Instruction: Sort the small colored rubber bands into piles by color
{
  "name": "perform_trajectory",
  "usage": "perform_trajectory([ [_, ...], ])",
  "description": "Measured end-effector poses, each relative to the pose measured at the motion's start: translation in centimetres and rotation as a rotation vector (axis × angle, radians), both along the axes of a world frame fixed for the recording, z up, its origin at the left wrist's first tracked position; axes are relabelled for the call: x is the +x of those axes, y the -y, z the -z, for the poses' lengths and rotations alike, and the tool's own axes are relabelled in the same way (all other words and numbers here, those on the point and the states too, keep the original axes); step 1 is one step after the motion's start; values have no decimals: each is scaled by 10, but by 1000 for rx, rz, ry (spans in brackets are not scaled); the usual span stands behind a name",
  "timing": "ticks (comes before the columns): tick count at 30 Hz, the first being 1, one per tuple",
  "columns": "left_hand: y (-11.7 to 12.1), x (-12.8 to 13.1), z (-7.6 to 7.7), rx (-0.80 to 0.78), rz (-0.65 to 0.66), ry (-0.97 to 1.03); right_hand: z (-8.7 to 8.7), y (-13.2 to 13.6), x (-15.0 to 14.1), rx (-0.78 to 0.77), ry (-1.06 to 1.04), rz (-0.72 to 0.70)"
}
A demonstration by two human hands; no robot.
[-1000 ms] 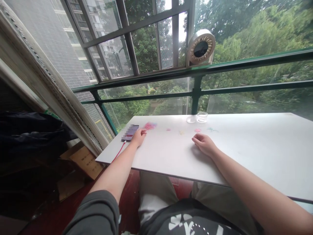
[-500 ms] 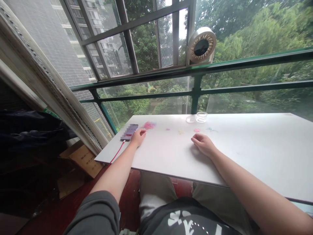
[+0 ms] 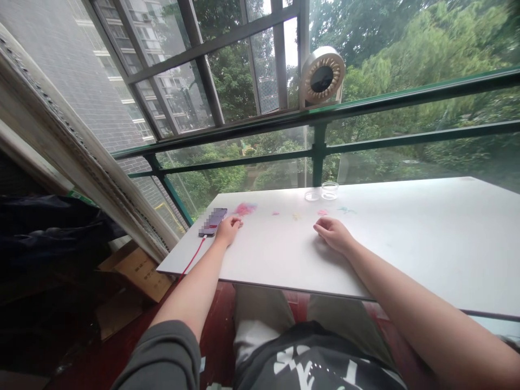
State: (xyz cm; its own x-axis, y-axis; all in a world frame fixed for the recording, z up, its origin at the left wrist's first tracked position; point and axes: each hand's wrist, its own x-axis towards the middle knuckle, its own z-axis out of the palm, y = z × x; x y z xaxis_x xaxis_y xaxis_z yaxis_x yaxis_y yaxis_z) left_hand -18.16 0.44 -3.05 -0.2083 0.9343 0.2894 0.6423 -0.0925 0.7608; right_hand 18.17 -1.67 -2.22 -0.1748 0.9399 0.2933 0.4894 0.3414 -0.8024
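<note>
My left hand [image 3: 228,229] rests on the white table just right of a phone [image 3: 213,222] with a red cable [image 3: 192,260] plugged in. Its fingers are loosely curled, and nothing shows in them. Toward the middle of the table lies my right hand [image 3: 333,234], its fingers folded in and no object visible in it. Just beyond the right hand is a small pink pile [image 3: 323,212], with a teal pile [image 3: 346,210] to its right. A yellowish pile [image 3: 296,216], a tiny pink bit [image 3: 275,213] and a larger pink-purple pile [image 3: 245,209] lie between the hands and beyond them.
Two clear round dishes, a taller one [image 3: 329,190] and a flatter one [image 3: 312,196], stand at the far edge of the white table [image 3: 422,244]. Behind are a green railing [image 3: 260,125] and a round fan-like device [image 3: 323,77]. A cardboard box [image 3: 142,271] sits lower left.
The whole view has shifted and tilted slightly. Both hands keep nearly the same pose and place on the table; the phone and small piles stay put.
</note>
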Motion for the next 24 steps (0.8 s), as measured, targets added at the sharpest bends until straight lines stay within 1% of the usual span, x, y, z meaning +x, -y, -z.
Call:
perform_trajectory([
  [4, 1, 0, 1, 33, 4, 40, 1, -1, 0, 12, 15, -1],
  [11, 0, -1, -1, 116, -16, 104, 2, -2, 1, 30, 38, 3],
  [16, 3, 4, -1, 111, 33, 223, 2, -2, 1, 38, 44, 2],
  [20, 10, 22, -4, 101, 108, 283, 3, -2, -1, 54, 43, -12],
  [24, 14, 59, -10, 69, 246, 294, 4, -3, -3, 80, 38, -28],
])
